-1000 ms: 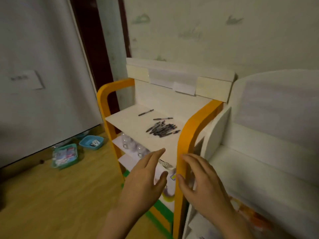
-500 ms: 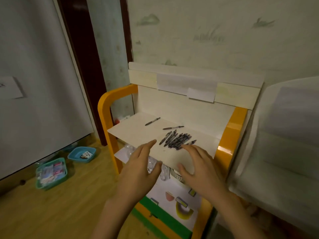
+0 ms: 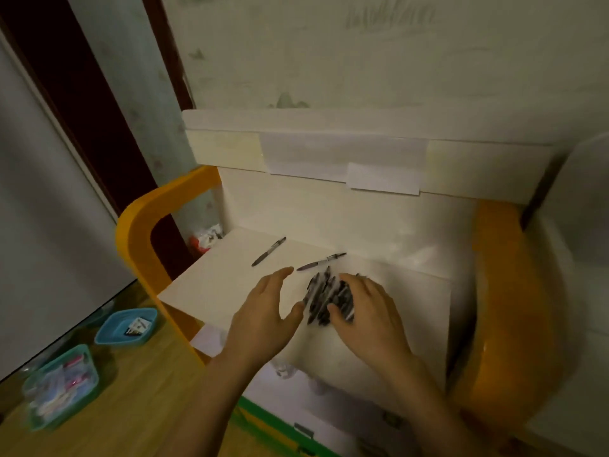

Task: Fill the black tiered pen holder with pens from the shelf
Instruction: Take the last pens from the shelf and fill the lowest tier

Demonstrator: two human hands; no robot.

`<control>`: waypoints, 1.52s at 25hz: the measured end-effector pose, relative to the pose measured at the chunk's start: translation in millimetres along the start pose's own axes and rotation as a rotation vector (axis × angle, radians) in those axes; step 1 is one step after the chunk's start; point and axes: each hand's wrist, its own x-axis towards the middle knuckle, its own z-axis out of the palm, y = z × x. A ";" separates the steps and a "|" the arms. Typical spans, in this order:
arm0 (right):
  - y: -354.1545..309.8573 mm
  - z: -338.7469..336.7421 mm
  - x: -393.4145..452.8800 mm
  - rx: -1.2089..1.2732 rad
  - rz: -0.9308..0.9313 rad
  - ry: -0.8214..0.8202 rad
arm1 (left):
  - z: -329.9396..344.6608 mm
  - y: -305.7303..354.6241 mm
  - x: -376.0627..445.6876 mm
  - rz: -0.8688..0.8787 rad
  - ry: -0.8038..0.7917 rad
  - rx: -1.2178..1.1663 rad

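A pile of several black pens point(image 3: 324, 296) lies on the top white board of the shelf point(image 3: 214, 285). Two single pens lie apart behind it: one pen point(image 3: 268, 251) to the left and another pen point(image 3: 321, 261) just behind the pile. My left hand point(image 3: 263, 318) is spread open just left of the pile, thumb near the pens. My right hand point(image 3: 369, 311) lies over the pile's right side with fingers stretched across the pens, covering part of them. The black tiered pen holder is not in view.
The shelf has orange side rails, a left rail point(image 3: 145, 232) and a right rail point(image 3: 504, 308), and lower tiers beneath. On the wooden floor at left stand a blue tray point(image 3: 127, 326) and a green basket point(image 3: 61, 385). A white cabinet point(image 3: 580, 258) stands to the right.
Both hands have moved forward from the shelf's front edge onto the top board. My right hand now covers part of the pen pile and my left hand flanks it.
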 end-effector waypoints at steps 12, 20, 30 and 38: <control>33.1 40.8 66.2 -0.120 0.260 -0.005 | 107.2 -55.0 99.6 -0.240 -0.456 0.054; 33.3 32.3 65.0 -0.165 0.340 0.025 | 134.6 -38.1 121.3 -0.174 -0.607 0.051; 33.0 34.4 61.0 -0.194 0.366 -0.017 | 147.0 -21.2 128.7 -0.236 -0.648 0.022; 35.6 32.8 67.8 -0.194 0.337 -0.010 | 154.3 -27.3 141.3 -0.164 -0.674 0.063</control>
